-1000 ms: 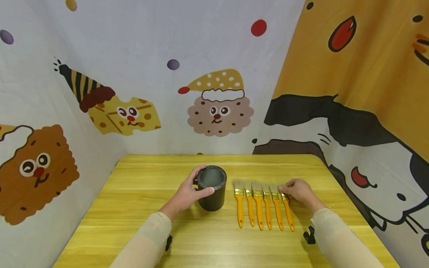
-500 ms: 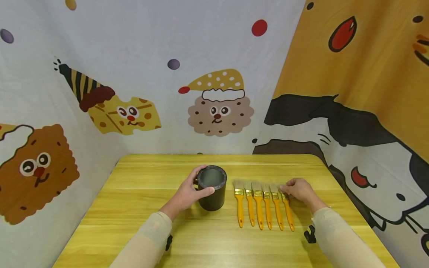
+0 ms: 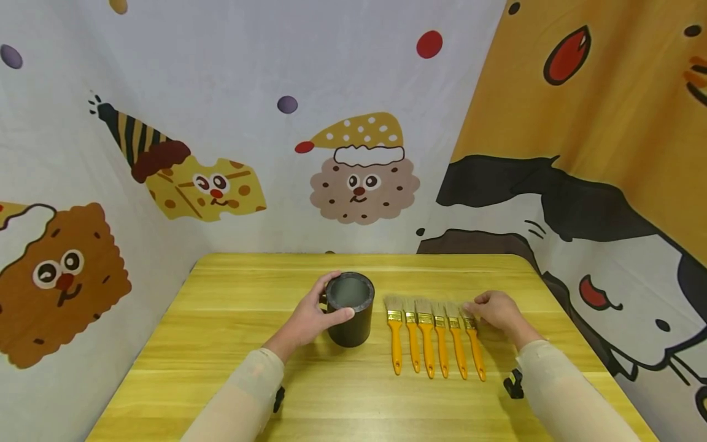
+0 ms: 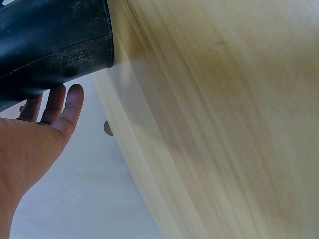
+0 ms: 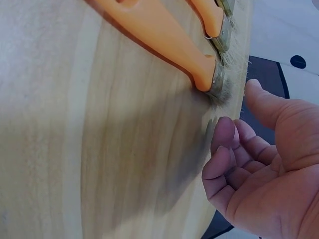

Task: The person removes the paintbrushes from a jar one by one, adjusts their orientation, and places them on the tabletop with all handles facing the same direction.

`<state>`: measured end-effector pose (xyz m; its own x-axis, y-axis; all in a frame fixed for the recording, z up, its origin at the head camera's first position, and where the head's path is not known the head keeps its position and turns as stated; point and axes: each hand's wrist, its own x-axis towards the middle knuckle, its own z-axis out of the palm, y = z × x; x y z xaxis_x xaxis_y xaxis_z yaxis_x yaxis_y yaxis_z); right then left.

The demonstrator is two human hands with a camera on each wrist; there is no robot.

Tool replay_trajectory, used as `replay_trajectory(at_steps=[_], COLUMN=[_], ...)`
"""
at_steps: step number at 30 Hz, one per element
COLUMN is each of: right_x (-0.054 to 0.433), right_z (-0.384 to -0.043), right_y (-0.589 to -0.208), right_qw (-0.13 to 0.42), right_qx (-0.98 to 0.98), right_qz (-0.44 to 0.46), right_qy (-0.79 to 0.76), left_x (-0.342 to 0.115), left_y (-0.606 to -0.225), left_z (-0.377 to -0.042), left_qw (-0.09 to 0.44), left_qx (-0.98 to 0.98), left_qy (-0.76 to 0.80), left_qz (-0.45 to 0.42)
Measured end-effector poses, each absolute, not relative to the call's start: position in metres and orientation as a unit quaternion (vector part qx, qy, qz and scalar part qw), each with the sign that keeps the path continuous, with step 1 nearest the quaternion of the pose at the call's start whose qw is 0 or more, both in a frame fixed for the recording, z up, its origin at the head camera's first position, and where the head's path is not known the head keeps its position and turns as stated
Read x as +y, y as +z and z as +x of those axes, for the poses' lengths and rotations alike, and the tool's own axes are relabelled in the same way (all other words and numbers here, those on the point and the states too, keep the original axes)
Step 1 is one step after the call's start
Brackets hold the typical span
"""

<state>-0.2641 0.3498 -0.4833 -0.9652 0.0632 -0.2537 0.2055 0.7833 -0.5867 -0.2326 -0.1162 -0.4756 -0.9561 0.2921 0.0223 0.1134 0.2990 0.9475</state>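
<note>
On the table stands a black cylindrical cup [image 3: 353, 322], upright, its grey inside visible from above. My left hand [image 3: 306, 319] holds it from the left, the thumb along the near side and the fingers round the back. In the left wrist view, fingers [image 4: 72, 104] lie against the cup's dark wall [image 4: 60, 45]. Several paintbrushes with orange handles lie in a row to its right, bristles away from me. Beside the bristle end of the rightmost paintbrush [image 3: 477, 356] is my right hand [image 3: 497, 312]. The right wrist view shows its fingers loosely bent, a gap between thumb and fingertips.
The wooden table [image 3: 221, 380] has a far edge right before a patterned cloth backdrop [image 3: 237, 73]. Cloth also rises at both sides. Black wrist mounts hang below the two sleeves [image 3: 569, 387].
My right hand has shifted slightly right, away from the rightmost paintbrush's bristles. The left hand and the cup stay as they were.
</note>
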Motion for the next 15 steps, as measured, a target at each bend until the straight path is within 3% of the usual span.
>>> replay_trajectory(at_steps=[15], right_x=[0.3575], right_z=[-0.2626], right_y=[-0.4749], right_qw=[0.101], right_qx=[0.937], right_qz=[0.06], right_qy=[-0.329], left_x=[-0.1167], left_y=[-0.4779], left_z=[-0.2341], left_qw=[0.079], left_qx=[0.802], left_qy=[0.578], left_qz=[0.126])
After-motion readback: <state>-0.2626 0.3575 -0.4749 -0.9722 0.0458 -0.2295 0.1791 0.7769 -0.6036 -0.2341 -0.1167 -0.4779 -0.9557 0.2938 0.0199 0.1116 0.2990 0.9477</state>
